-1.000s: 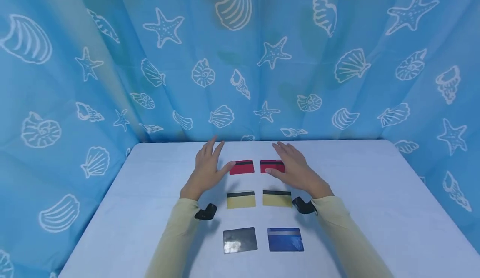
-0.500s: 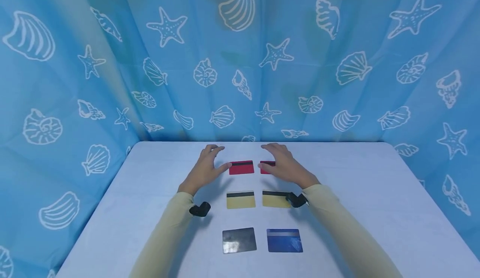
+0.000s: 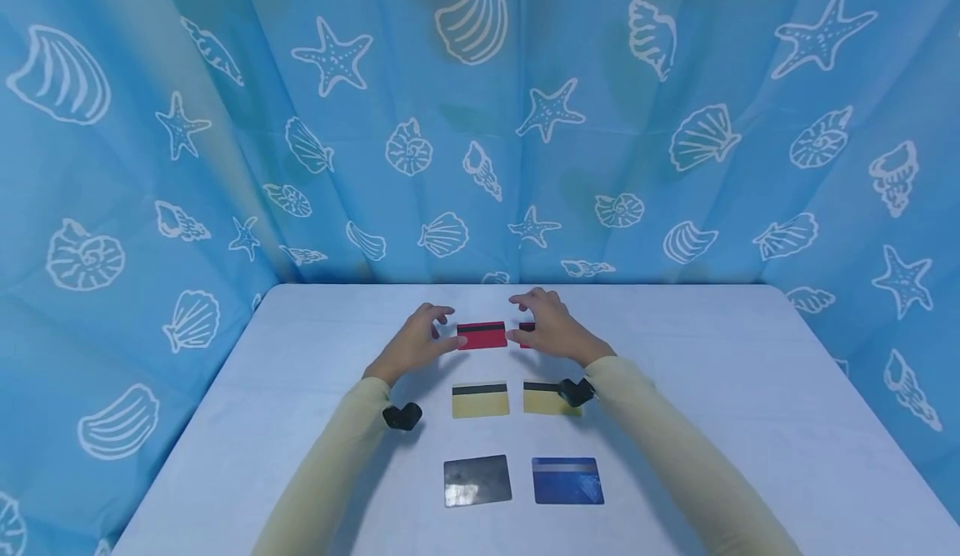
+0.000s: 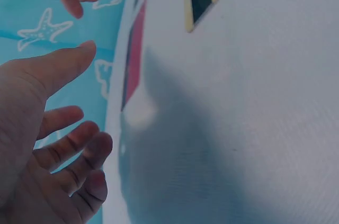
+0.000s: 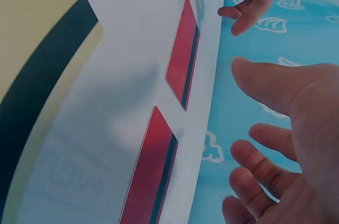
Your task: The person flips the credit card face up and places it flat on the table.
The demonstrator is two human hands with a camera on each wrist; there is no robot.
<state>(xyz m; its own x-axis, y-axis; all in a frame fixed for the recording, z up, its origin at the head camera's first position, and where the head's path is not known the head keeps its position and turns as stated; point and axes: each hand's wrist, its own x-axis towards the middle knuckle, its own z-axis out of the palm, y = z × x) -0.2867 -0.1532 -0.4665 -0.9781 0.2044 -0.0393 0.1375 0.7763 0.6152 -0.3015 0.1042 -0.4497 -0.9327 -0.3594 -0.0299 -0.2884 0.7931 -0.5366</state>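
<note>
Two red cards with dark stripes lie side by side toward the far edge of the table. My left hand [image 3: 415, 343] hovers at the left red card [image 3: 485, 339], its thumb tip overlapping the card's left end in the head view. Over the right red card [image 5: 145, 176] is my right hand [image 3: 557, 331], which hides most of that card in the head view. Both hands have bent, spread fingers with nothing between them. The wrist views show the fingertips apart from the cards, which lie flat on the table.
Nearer me lie two yellow cards with dark stripes, a left yellow card [image 3: 480, 407] and a right yellow card [image 3: 542, 404] partly behind the black wrist camera [image 3: 576, 393]. Closest are a dark grey card [image 3: 477, 481] and a blue card [image 3: 567, 488]. A blue shell-patterned curtain [image 3: 375, 164] borders the white table [image 3: 750, 423].
Both hands have drawn inward and their fingers have bent more. The right hand has shifted left across the right red card. The cards stay where they were on the table.
</note>
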